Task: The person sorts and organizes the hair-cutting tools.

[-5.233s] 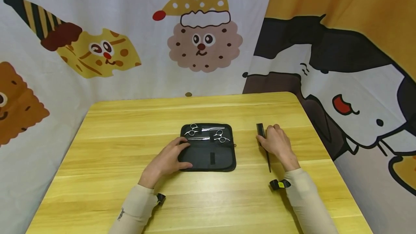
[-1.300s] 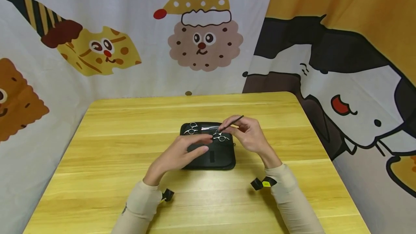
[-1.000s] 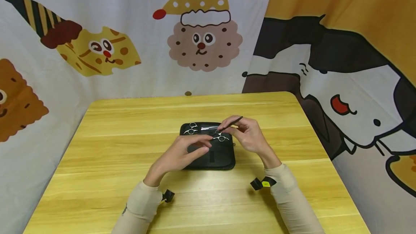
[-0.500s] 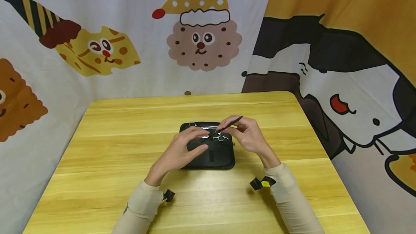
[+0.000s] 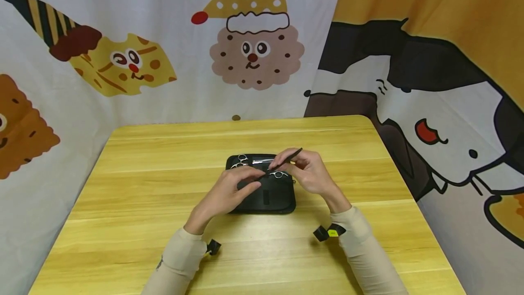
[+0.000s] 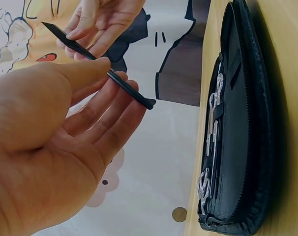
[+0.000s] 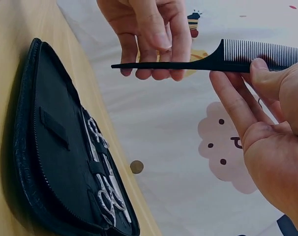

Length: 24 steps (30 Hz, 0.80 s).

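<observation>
A black rat-tail comb (image 7: 232, 65) is held in the air over the black zip case, its thin tail pointing left. My right hand (image 5: 313, 174) pinches its toothed end between thumb and fingers. Along the tail lie the fingertips of my left hand (image 5: 223, 195); in the right wrist view its thumb stands apart from the tail. Below the hands the case (image 5: 282, 200) lies unfolded on the table. Two pairs of silver scissors (image 7: 109, 201) sit in its far half, partly hidden by my hands in the head view.
The case rests on a yellow wood-grain table (image 5: 163, 149). Behind and beside the table hangs a cartoon-printed curtain (image 5: 184, 104). A small black strap (image 7: 53, 128) crosses the near half of the case.
The comb, earlier lying right of the case under my right hand, is now lifted over it. My left hand has left the case's edge; in the last half second its fingers came to the tail.
</observation>
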### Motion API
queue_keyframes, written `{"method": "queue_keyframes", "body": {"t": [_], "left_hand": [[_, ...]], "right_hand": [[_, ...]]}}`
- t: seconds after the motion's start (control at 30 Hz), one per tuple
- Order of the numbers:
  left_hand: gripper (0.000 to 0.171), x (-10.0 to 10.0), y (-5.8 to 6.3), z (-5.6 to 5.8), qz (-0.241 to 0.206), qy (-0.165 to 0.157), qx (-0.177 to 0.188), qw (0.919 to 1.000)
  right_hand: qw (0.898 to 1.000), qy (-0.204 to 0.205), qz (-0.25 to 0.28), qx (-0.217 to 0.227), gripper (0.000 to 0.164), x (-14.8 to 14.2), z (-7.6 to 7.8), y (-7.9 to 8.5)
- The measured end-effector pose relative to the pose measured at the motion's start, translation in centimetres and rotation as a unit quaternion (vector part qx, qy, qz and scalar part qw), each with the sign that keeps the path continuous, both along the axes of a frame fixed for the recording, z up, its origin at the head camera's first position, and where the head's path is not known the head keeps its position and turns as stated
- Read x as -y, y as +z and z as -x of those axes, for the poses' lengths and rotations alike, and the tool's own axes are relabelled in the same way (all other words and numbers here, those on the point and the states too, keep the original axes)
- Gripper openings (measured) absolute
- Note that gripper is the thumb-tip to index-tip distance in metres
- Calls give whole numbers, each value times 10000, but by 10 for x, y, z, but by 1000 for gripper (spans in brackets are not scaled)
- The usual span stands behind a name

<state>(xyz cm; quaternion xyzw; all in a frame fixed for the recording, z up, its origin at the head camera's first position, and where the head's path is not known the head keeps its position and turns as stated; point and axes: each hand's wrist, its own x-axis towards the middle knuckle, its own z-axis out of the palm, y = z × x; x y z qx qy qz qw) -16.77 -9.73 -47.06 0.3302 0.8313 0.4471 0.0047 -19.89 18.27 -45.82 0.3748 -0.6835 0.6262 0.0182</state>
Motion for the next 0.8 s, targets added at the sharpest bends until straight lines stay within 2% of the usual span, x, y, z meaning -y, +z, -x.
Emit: {"method": "queue_keyframes", "body": {"t": [0.4,0.8], "left_hand": [[27,1,-2,0,25,105,-80,9999],[27,9,0,0,19,226,-194,9996]], "right_hand": [[9998,-61,-106,162,16,0,-3,-2],[9985,-259,-425,224,25,-3,-4,-3]]}}
